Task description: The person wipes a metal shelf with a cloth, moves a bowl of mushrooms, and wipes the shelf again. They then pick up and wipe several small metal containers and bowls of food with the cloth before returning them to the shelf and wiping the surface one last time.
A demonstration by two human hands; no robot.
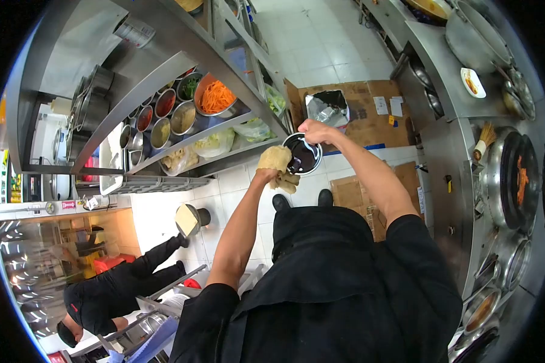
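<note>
In the middle of the head view, a round metal pot (316,167) with dark liquid or a dark inside is held over the floor. My right hand (318,131) is closed at its far rim; whether it grips the rim or a handle there I cannot make out. A beige cloth (275,158) covers most of my left hand (265,174), which is closed on it and presses it to the pot's left side. Under the cloth the left fingers are hidden.
At left, a metal shelf (145,72) holds several containers, including a bowl of carrot shreds (217,98). A lined box (327,109) stands on cardboard (363,112). The stove counter with a wok (496,175) runs along the right. Another person (121,290) bends over at lower left.
</note>
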